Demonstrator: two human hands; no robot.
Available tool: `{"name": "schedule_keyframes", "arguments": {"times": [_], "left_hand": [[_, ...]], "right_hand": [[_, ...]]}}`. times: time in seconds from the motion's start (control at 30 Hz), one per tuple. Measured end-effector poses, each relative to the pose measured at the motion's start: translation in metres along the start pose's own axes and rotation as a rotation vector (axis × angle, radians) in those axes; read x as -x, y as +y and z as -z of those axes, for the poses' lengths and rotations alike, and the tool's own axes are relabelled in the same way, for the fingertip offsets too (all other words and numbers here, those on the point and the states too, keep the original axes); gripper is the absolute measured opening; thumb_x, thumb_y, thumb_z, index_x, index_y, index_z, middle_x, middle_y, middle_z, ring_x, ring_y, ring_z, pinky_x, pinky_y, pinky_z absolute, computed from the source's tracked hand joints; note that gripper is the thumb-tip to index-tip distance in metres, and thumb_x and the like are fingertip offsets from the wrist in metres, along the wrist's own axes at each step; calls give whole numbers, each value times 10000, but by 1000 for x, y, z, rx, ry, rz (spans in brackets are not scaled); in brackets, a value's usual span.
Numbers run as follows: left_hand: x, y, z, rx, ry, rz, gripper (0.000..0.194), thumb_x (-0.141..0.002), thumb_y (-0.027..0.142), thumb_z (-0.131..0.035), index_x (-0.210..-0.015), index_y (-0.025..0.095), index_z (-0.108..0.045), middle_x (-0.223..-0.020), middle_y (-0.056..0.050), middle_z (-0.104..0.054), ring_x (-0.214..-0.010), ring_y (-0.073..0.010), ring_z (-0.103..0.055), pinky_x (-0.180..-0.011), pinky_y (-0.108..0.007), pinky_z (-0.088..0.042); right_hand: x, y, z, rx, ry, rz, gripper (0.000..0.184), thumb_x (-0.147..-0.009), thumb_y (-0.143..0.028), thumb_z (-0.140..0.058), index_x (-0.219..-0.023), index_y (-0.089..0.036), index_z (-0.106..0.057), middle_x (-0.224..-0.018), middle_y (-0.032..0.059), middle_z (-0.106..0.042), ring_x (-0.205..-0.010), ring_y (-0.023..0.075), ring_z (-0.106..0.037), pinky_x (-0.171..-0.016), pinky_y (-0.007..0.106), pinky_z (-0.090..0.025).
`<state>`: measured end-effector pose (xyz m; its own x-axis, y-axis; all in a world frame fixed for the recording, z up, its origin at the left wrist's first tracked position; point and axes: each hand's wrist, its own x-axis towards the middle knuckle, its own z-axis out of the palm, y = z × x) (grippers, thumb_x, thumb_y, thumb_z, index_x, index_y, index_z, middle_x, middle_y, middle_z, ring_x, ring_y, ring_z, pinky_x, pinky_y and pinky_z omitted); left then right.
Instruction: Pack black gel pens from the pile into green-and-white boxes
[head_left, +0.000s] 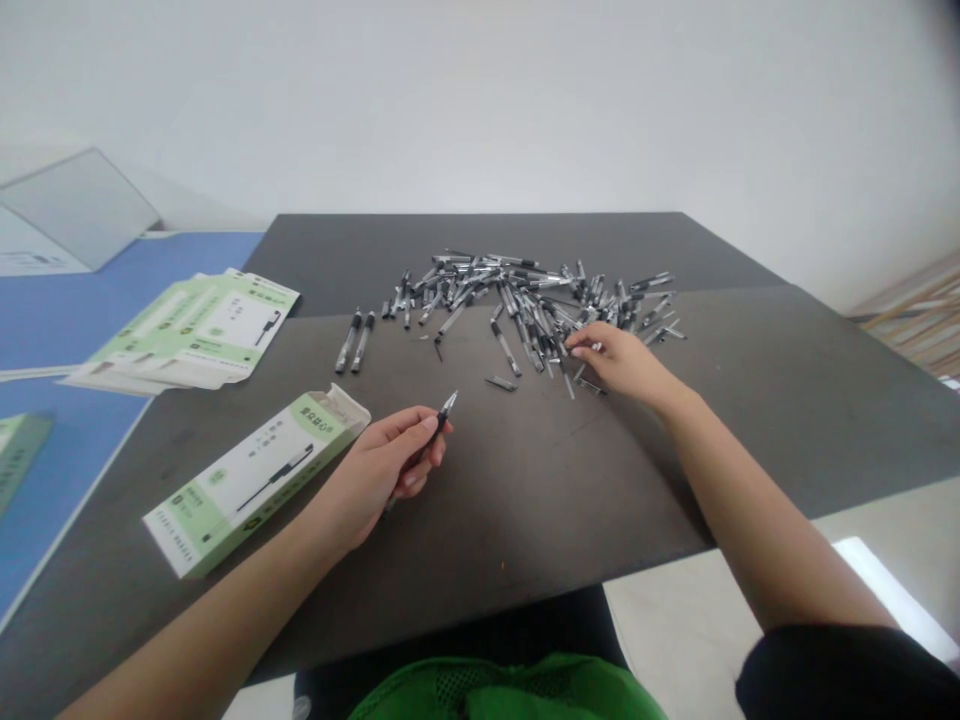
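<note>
My left hand (394,450) is closed around an uncapped pen (448,404), its silver tip pointing up and away from me. At the right edge of a heap of loose pens and pen parts (525,300), my right hand (611,360) has its thumb and fingers pinched together. Whatever sits between those fingertips is too small and too hidden to name. Two assembled pens (360,343) lie side by side left of the heap. A green and white pen box (259,480) lies just left of my left hand, its flap open at the near-hand end.
Several flattened green and white cartons (202,330) overlap at the left, across the dark table (510,560) and a blue surface (214,255). Another green box (19,450) shows at the left edge. A white wall (480,110) stands behind the table.
</note>
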<state>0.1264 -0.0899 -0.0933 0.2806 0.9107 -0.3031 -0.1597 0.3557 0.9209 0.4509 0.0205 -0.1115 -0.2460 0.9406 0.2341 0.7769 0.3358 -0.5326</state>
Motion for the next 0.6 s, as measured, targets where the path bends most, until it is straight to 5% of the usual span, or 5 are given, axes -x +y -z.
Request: {"name": "schedule_keyframes", "arguments": {"times": [0.1, 0.33, 0.6], "left_hand": [[2, -1, -1, -42, -16, -5, 188, -893, 331, -636, -844, 149, -635, -640, 30, -565, -404, -22, -343, -375, -157, -215], [3, 2, -2, -164, -26, -75, 188, -894, 348, -619, -850, 166, -645, -636, 31, -571, -421, -39, -358, -394, -174, -222], [7, 6, -3, -235, -63, -122, 201, -892, 367, -609, -851, 173, -643, -634, 30, -573, -451, -58, -384, -422, -188, -246]], "right_hand": [[3, -32, 11, -188, -18, 0, 254, -899, -276, -573, -1047, -148, -734, -869, 77, -702, -744, 192, -616, -715, 350, -487], [14, -118, 27, -417, -233, 187, 182, -896, -296, -639, -981, -201, -770, -844, 50, -674, -766, 177, -623, -701, 319, -474], [17, -134, 8, -468, -331, 193, 117, -902, -255, -639, -982, -176, -674, -757, 14, -648, -663, 137, -565, -612, 273, -418]]}}
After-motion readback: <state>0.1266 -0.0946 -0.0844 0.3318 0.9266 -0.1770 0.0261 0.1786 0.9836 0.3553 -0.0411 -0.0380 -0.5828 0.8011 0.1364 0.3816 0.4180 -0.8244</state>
